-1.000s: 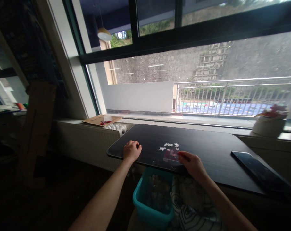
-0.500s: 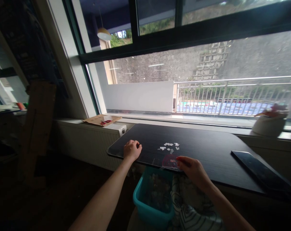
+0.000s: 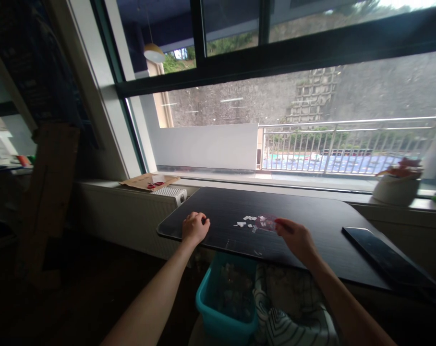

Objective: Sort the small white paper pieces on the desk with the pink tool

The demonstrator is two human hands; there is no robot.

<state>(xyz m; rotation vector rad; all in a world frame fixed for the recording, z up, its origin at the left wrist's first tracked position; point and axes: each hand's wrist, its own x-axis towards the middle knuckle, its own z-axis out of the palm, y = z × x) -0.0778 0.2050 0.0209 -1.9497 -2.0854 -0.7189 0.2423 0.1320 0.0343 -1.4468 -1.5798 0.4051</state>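
My right hand [image 3: 293, 236] pinches a see-through pink plastic piece with a rounded edge [image 3: 264, 222] between thumb and fingers. The piece lies over or just above some of the small white paper bits [image 3: 249, 218] on the dark table [image 3: 311, 211]; I cannot tell whether it touches them. My left hand [image 3: 195, 227] rests on the table's near left edge with its fingers curled in. What those fingers hold, if anything, is hidden. Faint clear scraps [image 3: 257, 253] lie along the near edge.
A turquoise tub [image 3: 225, 324] with clear, crumpled-looking contents stands below the table's edge, beside striped cloth [image 3: 281, 322]. A dark tablet [image 3: 380, 254] lies at the right. Red-handled scissors [image 3: 155, 184] lie on brown paper [image 3: 135, 181] by the window. A pot [image 3: 396, 190] stands on the sill.
My right hand has moved the pink plastic piece away from the near edge, up to the white paper bits. My left hand stays curled in the same place on the table.
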